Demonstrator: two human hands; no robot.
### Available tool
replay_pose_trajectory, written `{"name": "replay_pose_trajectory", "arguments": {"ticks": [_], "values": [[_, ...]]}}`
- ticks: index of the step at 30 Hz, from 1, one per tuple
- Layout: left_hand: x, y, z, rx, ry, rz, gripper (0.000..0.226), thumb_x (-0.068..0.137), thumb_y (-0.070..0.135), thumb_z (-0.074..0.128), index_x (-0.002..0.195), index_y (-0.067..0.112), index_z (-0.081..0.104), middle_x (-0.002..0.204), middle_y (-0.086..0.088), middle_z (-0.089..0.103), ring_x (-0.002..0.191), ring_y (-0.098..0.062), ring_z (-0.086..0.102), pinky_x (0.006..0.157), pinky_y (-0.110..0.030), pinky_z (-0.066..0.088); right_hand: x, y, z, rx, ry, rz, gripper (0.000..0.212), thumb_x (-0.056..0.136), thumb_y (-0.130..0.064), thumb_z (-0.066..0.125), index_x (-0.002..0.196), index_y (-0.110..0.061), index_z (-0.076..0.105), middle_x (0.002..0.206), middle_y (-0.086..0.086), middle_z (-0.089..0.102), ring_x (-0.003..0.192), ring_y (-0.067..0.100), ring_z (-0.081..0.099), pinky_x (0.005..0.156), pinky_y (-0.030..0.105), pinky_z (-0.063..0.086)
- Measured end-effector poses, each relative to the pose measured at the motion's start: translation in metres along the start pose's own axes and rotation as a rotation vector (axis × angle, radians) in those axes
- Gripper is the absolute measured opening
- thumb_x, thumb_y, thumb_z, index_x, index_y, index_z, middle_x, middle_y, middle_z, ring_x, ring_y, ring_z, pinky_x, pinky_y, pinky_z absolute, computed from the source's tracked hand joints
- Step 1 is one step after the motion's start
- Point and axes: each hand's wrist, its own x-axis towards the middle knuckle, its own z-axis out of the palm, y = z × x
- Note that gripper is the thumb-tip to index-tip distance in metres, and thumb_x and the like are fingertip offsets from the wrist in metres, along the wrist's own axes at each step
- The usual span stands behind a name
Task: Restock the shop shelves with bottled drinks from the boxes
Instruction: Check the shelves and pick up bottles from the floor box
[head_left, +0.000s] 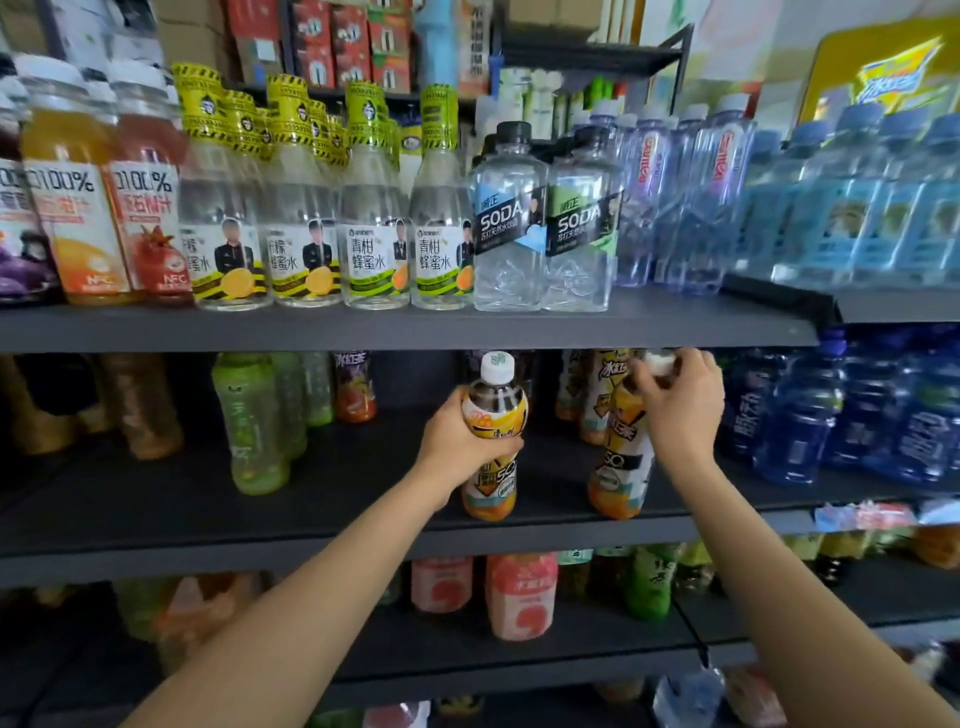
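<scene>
Two iced-tea bottles stood on the middle shelf (156, 514) near its front edge: the left hand (457, 441) was wrapped around the body of the left iced-tea bottle (493, 441), and the right hand (680, 405) pinched the white cap of the right iced-tea bottle (621, 467), which leaned slightly just under the lip of the upper shelf (405, 327). Bare dark shelf lay open to the left of them as far as the green tea bottles (254, 421), while blue drink bottles (810, 415) stood close on the right. Above, soda water bottles (545, 218) and honey water bottles (332, 208) lined the upper shelf's front edge.
</scene>
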Motion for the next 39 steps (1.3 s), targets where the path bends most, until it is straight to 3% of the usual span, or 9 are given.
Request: {"name": "replay_pose_trajectory", "arguments": {"ticks": [4,7,10,13,15,19,26,33,39], "values": [[0.020,0.002,0.029,-0.047,0.005,-0.065,0.048,0.062,0.008,0.082,0.095,0.025,0.052,0.099,0.002,0.064,0.096,-0.016,0.061,0.084,-0.030,0.048,-0.004,0.021,0.021,0.023,-0.213,0.130,0.065,0.082,-0.033,0.068,0.133,-0.006,0.039,0.134,0.018,0.040,0.123,0.038,0.036,0.097,0.049,0.034],[0.036,0.002,0.048,0.017,-0.010,-0.089,0.049,0.061,0.013,0.083,0.099,0.024,0.055,0.108,-0.001,0.065,0.103,-0.019,0.060,0.093,-0.037,0.048,-0.010,0.038,0.028,0.244,-0.360,0.116,0.086,0.076,-0.020,0.075,0.143,-0.020,0.021,0.144,0.011,0.035,0.130,0.032,0.037,0.097,0.043,0.038],[0.044,-0.002,0.067,0.259,-0.040,-0.065,0.065,0.061,0.016,0.084,0.117,0.019,0.049,0.117,-0.003,0.061,0.112,-0.021,0.056,0.096,-0.037,0.046,0.003,0.056,0.030,0.243,-0.476,0.132,0.097,0.072,-0.019,0.079,0.144,-0.015,0.015,0.138,0.013,0.045,0.125,0.033,0.045,0.095,0.042,0.044],[0.041,-0.007,0.093,0.542,-0.039,-0.059,0.071,0.063,0.018,0.083,0.123,0.017,0.044,0.122,-0.006,0.059,0.113,-0.025,0.055,0.093,-0.035,0.046,0.015,0.077,0.030,0.170,-0.590,0.147,0.073,0.071,-0.023,0.080,0.121,-0.007,0.031,0.103,0.008,0.059,0.108,0.032,0.056,0.075,0.036,0.046],[0.040,-0.003,0.107,0.604,-0.029,-0.059,0.069,0.063,0.018,0.082,0.121,0.018,0.046,0.120,-0.006,0.060,0.111,-0.026,0.056,0.091,-0.035,0.047,0.025,0.091,0.027,0.146,-0.609,0.147,0.064,0.071,-0.024,0.080,0.110,-0.006,0.033,0.083,0.001,0.054,0.097,0.030,0.060,0.065,0.031,0.040],[0.040,0.004,0.123,0.687,-0.031,-0.032,0.066,0.062,0.018,0.083,0.119,0.017,0.050,0.120,-0.004,0.060,0.111,-0.023,0.056,0.088,-0.032,0.045,0.050,0.112,0.024,0.128,-0.634,0.153,0.071,0.072,-0.024,0.079,0.120,-0.001,0.032,0.097,0.010,0.058,0.094,0.028,0.059,0.068,0.034,0.044],[0.039,0.004,0.157,0.823,-0.040,-0.106,0.079,0.065,0.018,0.082,0.134,0.024,0.043,0.127,-0.003,0.055,0.116,-0.023,0.053,0.096,-0.040,0.046,0.071,0.137,0.042,0.115,-0.636,0.146,0.031,0.079,-0.001,0.063,0.099,-0.004,0.039,0.112,0.022,0.056,0.103,0.038,0.056,0.075,0.037,0.043],[0.049,0.015,0.168,0.464,0.002,-0.087,0.071,0.064,0.015,0.083,0.126,0.015,0.050,0.122,-0.004,0.060,0.114,-0.020,0.055,0.095,-0.032,0.046,0.061,0.159,0.035,0.106,-0.833,0.206,0.078,0.077,-0.020,0.075,0.136,-0.002,0.029,0.135,0.019,0.037,0.127,0.033,0.038,0.101,0.037,0.037],[0.059,0.006,0.205,0.180,0.030,-0.082,0.072,0.064,0.017,0.084,0.126,0.017,0.047,0.127,-0.004,0.057,0.118,-0.020,0.052,0.089,-0.030,0.044,0.066,0.168,0.022,0.192,-0.904,0.213,0.083,0.074,-0.017,0.075,0.141,-0.012,0.026,0.134,0.013,0.043,0.124,0.029,0.043,0.103,0.039,0.040]]}}
